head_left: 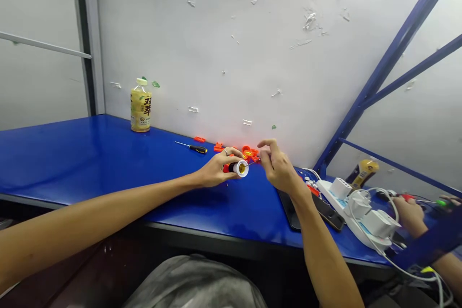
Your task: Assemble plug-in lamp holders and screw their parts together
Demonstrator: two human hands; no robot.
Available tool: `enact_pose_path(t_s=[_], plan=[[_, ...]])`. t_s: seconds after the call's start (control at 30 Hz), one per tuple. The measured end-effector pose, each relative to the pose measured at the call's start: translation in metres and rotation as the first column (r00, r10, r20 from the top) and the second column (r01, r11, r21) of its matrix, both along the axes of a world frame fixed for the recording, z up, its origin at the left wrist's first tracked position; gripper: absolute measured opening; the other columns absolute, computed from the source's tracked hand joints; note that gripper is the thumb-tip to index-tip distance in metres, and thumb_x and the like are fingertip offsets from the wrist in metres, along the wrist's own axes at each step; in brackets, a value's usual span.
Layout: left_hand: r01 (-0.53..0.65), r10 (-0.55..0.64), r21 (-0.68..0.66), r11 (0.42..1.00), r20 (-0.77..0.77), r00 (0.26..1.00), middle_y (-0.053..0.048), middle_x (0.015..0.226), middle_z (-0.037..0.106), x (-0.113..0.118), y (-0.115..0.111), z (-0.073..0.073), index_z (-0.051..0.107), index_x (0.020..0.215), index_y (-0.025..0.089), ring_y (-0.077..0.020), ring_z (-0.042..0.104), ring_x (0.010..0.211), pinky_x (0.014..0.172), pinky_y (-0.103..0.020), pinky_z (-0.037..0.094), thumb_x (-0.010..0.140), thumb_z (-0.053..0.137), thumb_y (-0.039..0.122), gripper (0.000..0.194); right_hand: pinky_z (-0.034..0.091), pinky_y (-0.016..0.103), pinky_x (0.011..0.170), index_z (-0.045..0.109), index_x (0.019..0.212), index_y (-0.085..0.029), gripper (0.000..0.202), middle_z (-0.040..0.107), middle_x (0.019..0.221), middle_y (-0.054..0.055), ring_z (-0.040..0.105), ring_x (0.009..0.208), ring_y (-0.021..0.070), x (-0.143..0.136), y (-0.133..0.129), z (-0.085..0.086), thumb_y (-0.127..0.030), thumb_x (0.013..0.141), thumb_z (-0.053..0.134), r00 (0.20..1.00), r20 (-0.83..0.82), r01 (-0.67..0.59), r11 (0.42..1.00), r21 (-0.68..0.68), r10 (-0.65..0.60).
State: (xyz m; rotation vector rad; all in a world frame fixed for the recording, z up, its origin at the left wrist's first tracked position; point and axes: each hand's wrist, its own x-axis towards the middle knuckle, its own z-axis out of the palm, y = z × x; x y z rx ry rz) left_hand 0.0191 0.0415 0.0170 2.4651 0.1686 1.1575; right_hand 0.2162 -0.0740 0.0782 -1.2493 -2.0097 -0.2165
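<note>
My left hand [216,168] is closed round a small cylinder [236,167] with a black body, a white rim and a yellowish inside. Its open end faces to the right. A thin metal shaft [253,161] runs from that opening to the fingers of my right hand [277,168]. Those fingers are bent as if pinching it, and any handle is hidden. Just behind both hands lie several orange-red plastic parts [250,153], some with yellow inside. A screwdriver [198,149] with a black and yellow handle rests on the blue table to the left.
A yellow drink bottle [140,108] stands by the wall. Dark phones [328,214] and a white power strip [346,209] with chargers and cables lie at the right. Beyond the blue metal frame [375,67], another person's hand [409,211] holds a red-handled tool.
</note>
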Motion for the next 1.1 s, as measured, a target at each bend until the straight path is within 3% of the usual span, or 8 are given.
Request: enact_pose_path(t_s=[0.13, 0.23, 0.43, 0.63, 0.73, 0.9, 1.0, 1.1], plan=[[0.01, -0.01, 0.007, 1.0, -0.011, 1.0, -0.01, 0.119, 0.061, -0.002, 0.001, 0.0, 0.07, 0.111, 0.021, -0.0252, 0.056, 0.114, 0.102, -0.04, 0.045, 0.085, 0.074, 0.034, 0.03, 0.038, 0.026, 0.064, 0.043, 0.106, -0.022, 0.014, 0.055, 0.072, -0.003, 0.051, 0.061, 0.0145, -0.002, -0.003, 0.001, -0.02, 0.093, 0.037, 0.993, -0.051, -0.106, 0.994, -0.033, 0.104], [0.026, -0.026, -0.006, 1.0, -0.022, 0.999, -0.011, 0.121, 0.061, -0.003, 0.0, -0.001, 0.07, 0.109, 0.02, -0.0252, 0.056, 0.115, 0.102, -0.04, 0.045, 0.085, 0.073, 0.034, 0.028, 0.034, 0.026, 0.059, 0.046, 0.098, -0.022, 0.012, 0.05, 0.062, -0.005, 0.047, 0.055, 0.0139, -0.009, -0.003, 0.001, -0.027, 0.099, 0.035, 0.998, -0.056, -0.032, 0.999, -0.01, 0.032], [0.063, -0.066, -0.094, 0.994, -0.025, 0.998, -0.012, 0.126, 0.058, -0.005, 0.002, 0.0, 0.07, 0.106, 0.019, -0.0249, 0.057, 0.115, 0.102, -0.039, 0.049, 0.084, 0.073, 0.034, 0.027, 0.032, 0.025, 0.056, 0.035, 0.117, -0.019, 0.019, 0.049, 0.067, -0.007, 0.042, 0.051, 0.0119, -0.012, -0.003, -0.003, -0.022, 0.098, 0.037, 1.0, -0.002, -0.029, 0.995, 0.096, 0.029], [0.122, -0.131, -0.206, 0.971, -0.031, 0.991, -0.011, 0.124, 0.056, -0.004, 0.002, -0.002, 0.069, 0.105, 0.019, -0.0237, 0.058, 0.114, 0.097, -0.037, 0.053, 0.083, 0.074, 0.031, 0.025, 0.032, 0.022, 0.054, 0.038, 0.115, -0.019, 0.021, 0.05, 0.07, -0.005, 0.044, 0.053, 0.011, -0.018, -0.004, -0.006, -0.02, 0.094, 0.043, 0.998, 0.013, -0.062, 0.995, 0.078, 0.061], [0.115, -0.128, -0.2, 0.973, -0.056, 0.99, -0.01, 0.122, 0.057, -0.002, -0.004, -0.003, 0.069, 0.107, 0.02, -0.0219, 0.059, 0.109, 0.092, -0.033, 0.055, 0.083, 0.074, 0.031, 0.027, 0.027, 0.024, 0.053, 0.05, 0.1, -0.019, 0.01, 0.053, 0.063, -0.004, 0.044, 0.05, 0.011, -0.023, -0.002, -0.007, -0.024, 0.097, 0.041, 0.998, 0.061, 0.017, 0.991, 0.136, -0.026], [0.076, -0.088, -0.116, 0.99, -0.106, 0.99, -0.009, 0.114, 0.061, 0.001, -0.014, -0.002, 0.071, 0.102, 0.019, -0.0216, 0.06, 0.102, 0.088, -0.033, 0.055, 0.082, 0.075, 0.033, 0.025, 0.02, 0.027, 0.053, 0.049, 0.065, -0.019, 0.041, 0.052, 0.052, 0.0, 0.043, 0.045, 0.0115, -0.02, -0.003, -0.004, -0.039, 0.101, 0.043, 0.957, 0.158, 0.194, 0.941, 0.276, -0.243], [0.078, -0.087, -0.085, 0.993, -0.115, 0.99, -0.009, 0.115, 0.063, 0.001, -0.019, -0.002, 0.072, 0.101, 0.02, -0.0229, 0.06, 0.105, 0.094, -0.035, 0.052, 0.079, 0.077, 0.033, 0.026, 0.024, 0.026, 0.054, 0.057, 0.086, -0.019, 0.027, 0.055, 0.056, -0.002, 0.045, 0.047, 0.0126, -0.015, -0.011, 0.002, -0.032, 0.102, 0.04, 0.967, 0.179, 0.157, 0.978, 0.14, -0.181], [0.138, -0.154, -0.11, 0.984, -0.15, 0.977, -0.007, 0.114, 0.064, 0.003, -0.025, -0.004, 0.073, 0.101, 0.02, -0.0223, 0.061, 0.105, 0.095, -0.034, 0.05, 0.078, 0.08, 0.032, 0.027, 0.033, 0.025, 0.058, 0.048, 0.119, -0.021, 0.02, 0.056, 0.065, -0.004, 0.05, 0.055, 0.0143, -0.01, -0.024, 0.011, -0.025, 0.101, 0.042, 0.982, 0.186, 0.039, 0.995, -0.095, -0.02]])
